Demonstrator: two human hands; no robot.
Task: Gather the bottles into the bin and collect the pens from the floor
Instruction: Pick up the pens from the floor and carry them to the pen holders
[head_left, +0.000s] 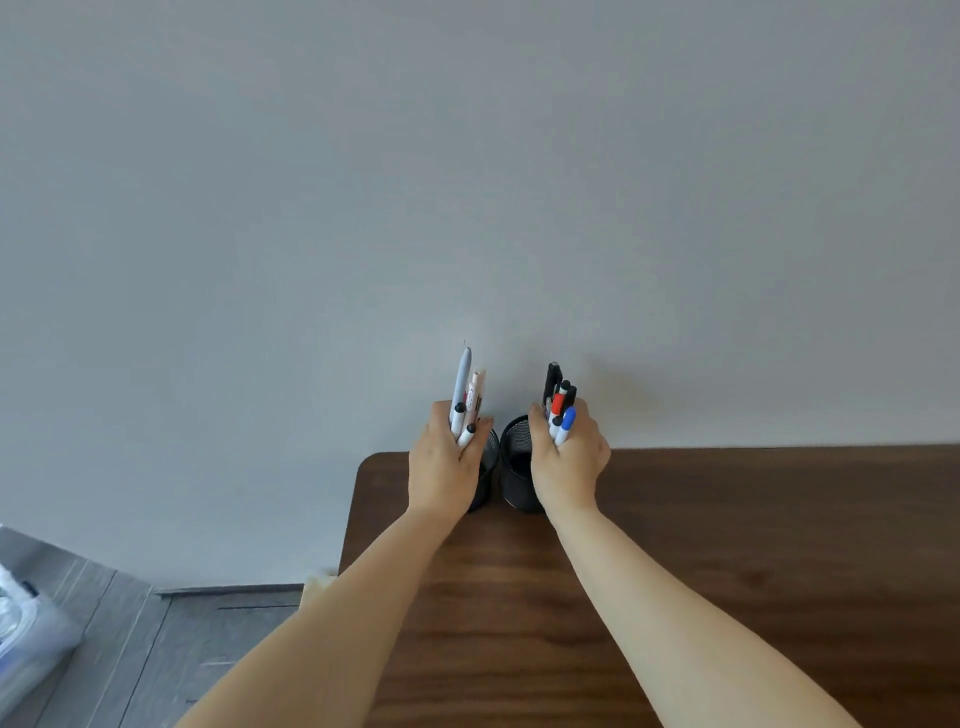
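My left hand (441, 462) is closed around a bunch of white and grey pens (464, 400) that stick up past my fingers. My right hand (566, 457) grips another bunch of pens (560, 402) with black, red and blue caps. Two black mesh pen cups stand side by side at the back of the wooden table. The left cup (488, 478) is mostly hidden behind my left hand. The right cup (517, 462) shows its open rim between my hands. Both bunches are held just above the cups.
The dark wooden table (727, 545) runs along a plain grey wall (467, 182). At the lower left, on the grey plank floor (171, 654), stands a clear plastic bin (26, 634) with bottles inside, cut off by the frame edge.
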